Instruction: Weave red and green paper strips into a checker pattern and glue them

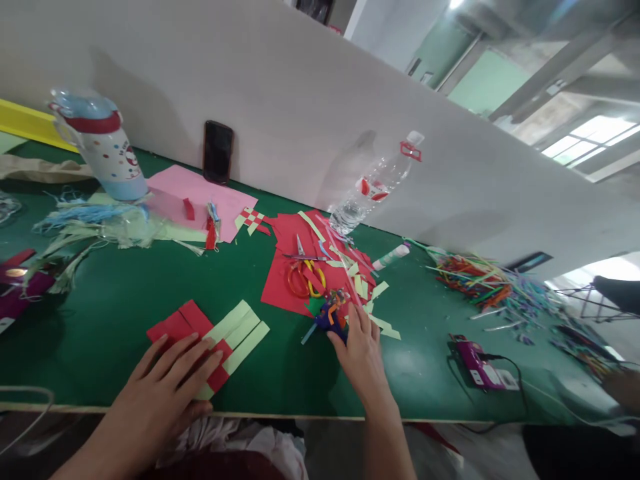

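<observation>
My left hand (173, 373) lies with fingers spread on a piece of red strips (183, 321) and pale green strips (243, 323), partly woven together near the front edge. My right hand (361, 337) reaches over the right side of the scrap pile, next to a small dark blue item (331, 315) with orange bits. Its fingers rest close together, and whatever lies under the fingertips is hidden. Behind that item, scissors with red and yellow handles (306, 278) rest on red paper (277, 283). Pale green scraps (384, 325) lie beside my right hand.
Along the wall stand a blue-white bottle (114, 157), a phone (218, 152) and a clear water bottle (367, 193). Pink paper (180, 193), a glue stick (393, 256), a bundle of coloured strips (473, 280) and a purple device (483, 365) lie on the green table (425, 367).
</observation>
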A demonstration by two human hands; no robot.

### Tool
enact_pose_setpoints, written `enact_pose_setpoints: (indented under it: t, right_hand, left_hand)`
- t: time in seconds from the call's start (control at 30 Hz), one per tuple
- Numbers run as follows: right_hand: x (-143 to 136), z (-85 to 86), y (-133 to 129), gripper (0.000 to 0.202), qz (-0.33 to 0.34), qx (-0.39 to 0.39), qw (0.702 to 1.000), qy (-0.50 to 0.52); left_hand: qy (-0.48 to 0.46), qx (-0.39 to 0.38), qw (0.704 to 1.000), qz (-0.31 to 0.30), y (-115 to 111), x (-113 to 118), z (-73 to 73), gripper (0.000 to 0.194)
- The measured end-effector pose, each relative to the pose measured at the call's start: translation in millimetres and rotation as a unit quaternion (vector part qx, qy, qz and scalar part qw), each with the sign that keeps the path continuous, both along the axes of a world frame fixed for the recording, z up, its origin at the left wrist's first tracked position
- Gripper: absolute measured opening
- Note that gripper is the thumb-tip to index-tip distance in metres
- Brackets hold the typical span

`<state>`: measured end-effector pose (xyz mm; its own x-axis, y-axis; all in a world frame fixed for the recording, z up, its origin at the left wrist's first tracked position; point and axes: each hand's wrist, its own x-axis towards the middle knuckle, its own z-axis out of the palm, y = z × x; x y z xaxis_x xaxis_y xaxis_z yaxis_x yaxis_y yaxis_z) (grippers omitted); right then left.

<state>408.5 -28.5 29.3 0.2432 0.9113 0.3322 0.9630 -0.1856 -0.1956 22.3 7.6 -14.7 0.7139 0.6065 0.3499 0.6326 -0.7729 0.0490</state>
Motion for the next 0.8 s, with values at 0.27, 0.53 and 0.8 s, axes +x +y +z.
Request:
enact_pose_setpoints:
  t: [0.27, 0.53, 0.8]
  right_hand:
    - [-94, 14.6, -3, 0.033, 0.154, -0.001, 0.986, 0.056]
    - [-133, -5.7, 15, 0.014, 0.142, -0.022, 0.984, 0.109]
    - [-144, 15.2, 4, 0.015, 0.274, 0.070, 0.936, 0.208]
  left_hand:
    - [0.004, 0.001, 0.998, -0.062, 2, -2, 0.6, 0.053]
    - [-0.008, -0.025, 0.998, -0.052, 1, -2, -4.7, 0.051]
    - [-0.026, -0.018, 0.999, -0.040, -1, 1, -3.5, 0.058]
